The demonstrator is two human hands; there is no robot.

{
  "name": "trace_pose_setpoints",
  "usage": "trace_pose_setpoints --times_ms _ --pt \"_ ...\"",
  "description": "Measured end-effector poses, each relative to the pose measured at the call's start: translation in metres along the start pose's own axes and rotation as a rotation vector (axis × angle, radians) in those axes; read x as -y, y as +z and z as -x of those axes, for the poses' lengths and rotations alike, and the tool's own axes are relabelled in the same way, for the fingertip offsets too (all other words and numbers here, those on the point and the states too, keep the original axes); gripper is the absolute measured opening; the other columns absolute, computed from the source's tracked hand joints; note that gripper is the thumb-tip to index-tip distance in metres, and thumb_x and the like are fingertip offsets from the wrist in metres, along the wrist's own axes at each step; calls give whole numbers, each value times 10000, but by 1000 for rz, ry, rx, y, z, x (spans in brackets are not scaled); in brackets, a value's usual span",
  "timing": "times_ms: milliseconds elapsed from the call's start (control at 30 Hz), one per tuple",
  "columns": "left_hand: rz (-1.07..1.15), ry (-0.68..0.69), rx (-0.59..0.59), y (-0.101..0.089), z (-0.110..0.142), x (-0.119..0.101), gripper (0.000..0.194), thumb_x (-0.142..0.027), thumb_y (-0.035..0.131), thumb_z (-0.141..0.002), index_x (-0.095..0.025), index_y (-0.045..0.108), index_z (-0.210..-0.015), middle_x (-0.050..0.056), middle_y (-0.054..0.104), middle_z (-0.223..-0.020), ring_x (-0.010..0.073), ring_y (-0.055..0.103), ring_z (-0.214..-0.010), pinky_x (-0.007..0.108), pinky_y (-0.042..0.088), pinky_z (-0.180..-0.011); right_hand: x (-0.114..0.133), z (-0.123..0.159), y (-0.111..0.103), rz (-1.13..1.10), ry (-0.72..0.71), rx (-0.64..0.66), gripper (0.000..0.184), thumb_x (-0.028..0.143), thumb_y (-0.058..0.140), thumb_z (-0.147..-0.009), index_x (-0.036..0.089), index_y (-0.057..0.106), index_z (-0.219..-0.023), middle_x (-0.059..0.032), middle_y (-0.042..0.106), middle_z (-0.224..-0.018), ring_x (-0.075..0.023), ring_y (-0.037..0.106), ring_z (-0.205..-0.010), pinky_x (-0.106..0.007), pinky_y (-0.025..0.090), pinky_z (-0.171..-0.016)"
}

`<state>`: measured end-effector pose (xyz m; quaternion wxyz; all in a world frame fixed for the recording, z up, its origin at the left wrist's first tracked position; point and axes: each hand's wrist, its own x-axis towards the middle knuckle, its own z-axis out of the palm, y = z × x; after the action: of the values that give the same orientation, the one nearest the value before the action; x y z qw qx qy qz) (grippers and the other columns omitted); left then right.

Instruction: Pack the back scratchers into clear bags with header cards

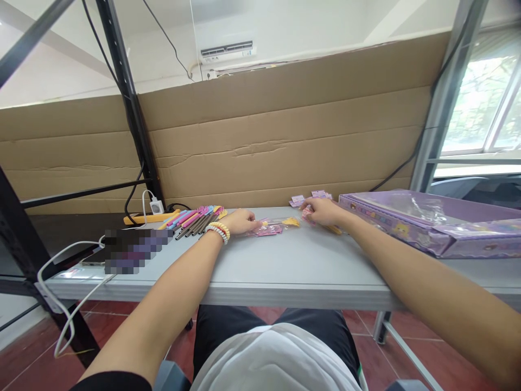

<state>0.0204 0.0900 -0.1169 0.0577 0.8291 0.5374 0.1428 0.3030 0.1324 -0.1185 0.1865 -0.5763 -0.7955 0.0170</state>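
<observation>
Far back on the table, my left hand (240,221), with bead bracelets at its wrist, has its fingers closed at the left end of a clear plastic packet (271,225). Pink and yellow pieces show inside the packet. My right hand (321,210) is bent down with its fingers closed on a small pink packet (308,214); its contents are too small to make out. A yellow piece (334,229) shows below that palm. Behind it lie small purple cards (321,194). Left of my left hand, several pink, blue, yellow and dark pens (195,220) lie in a fanned row.
An open purple patterned box (407,231) stands at the right. A phone-like dark item (93,257), white cables (52,298) and a white plug (156,206) are at the left. Cardboard (285,136) walls the back; a black rack post (130,103) rises at left.
</observation>
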Motion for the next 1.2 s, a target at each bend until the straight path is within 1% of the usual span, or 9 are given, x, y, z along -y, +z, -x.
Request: trace_pose_setpoints --times_ms 233,300,433,567,700,833,1000,1067,1200 --pt "-4 -5 21 1 0 2 414 -586 445 -749 -203 598 -707 15 661 -688 159 576 -628 253 359 -526 0 -1 0 58 -23 -33 394 148 523 -669 192 623 -1048 -61 676 -904 -191 610 -821 -233 398 -621" --pt "-20 0 5 1 -1 3 420 -591 452 -742 -200 601 -705 20 661 -712 160 574 -631 254 355 -520 1 1 0 44 -19 -33 394 135 512 -676 187 618 -1052 -59 682 -862 -184 618 -793 -230 400 -612" --pt "-17 -3 14 1 0 3 445 -612 444 -743 -197 603 -716 25 660 -710 164 579 -645 254 357 -522 4 3 -2 -49 52 30 403 137 486 -707 178 567 -1099 -28 655 -642 -168 615 -602 -236 406 -540" --pt "-5 19 17 0 0 1 513 -674 415 -741 -196 598 -698 29 664 -697 164 581 -634 257 366 -536 4 5 -1 -176 112 18 362 156 505 -735 159 534 -1095 -45 668 -679 -156 608 -549 -229 410 -481" --pt "-19 31 -6 1 -1 2 572 -729 395 -719 -196 600 -684 34 663 -700 168 580 -624 262 368 -537 6 6 -3 -204 137 1 344 147 545 -724 141 540 -1068 -50 662 -656 -145 589 -508 -222 412 -466" --pt "-12 36 -28 2 -2 4 525 -687 414 -734 -195 597 -714 28 657 -697 162 573 -624 256 361 -525 11 10 -8 -211 166 -38 300 160 564 -711 144 561 -1011 -48 668 -662 -151 608 -541 -214 427 -477" --pt "-60 84 -89 2 -3 5 448 -610 445 -751 -187 578 -685 18 625 -664 153 551 -613 253 347 -537 14 12 -12 -222 222 -53 339 170 598 -683 141 569 -1019 -58 667 -673 -165 618 -559 -218 428 -477" --pt "-61 83 -91 1 -3 5 437 -598 445 -756 -187 576 -684 16 621 -658 152 550 -612 253 346 -536 13 11 -11 -197 207 -54 344 173 591 -691 145 572 -1033 -58 670 -693 -164 619 -573 -221 427 -497" --pt "-59 57 -90 0 -1 2 463 -627 429 -758 -191 570 -690 17 620 -649 160 551 -613 255 348 -527 9 6 -7 -63 135 -103 341 124 560 -686 154 600 -1023 -61 682 -768 -171 631 -713 -218 415 -564"
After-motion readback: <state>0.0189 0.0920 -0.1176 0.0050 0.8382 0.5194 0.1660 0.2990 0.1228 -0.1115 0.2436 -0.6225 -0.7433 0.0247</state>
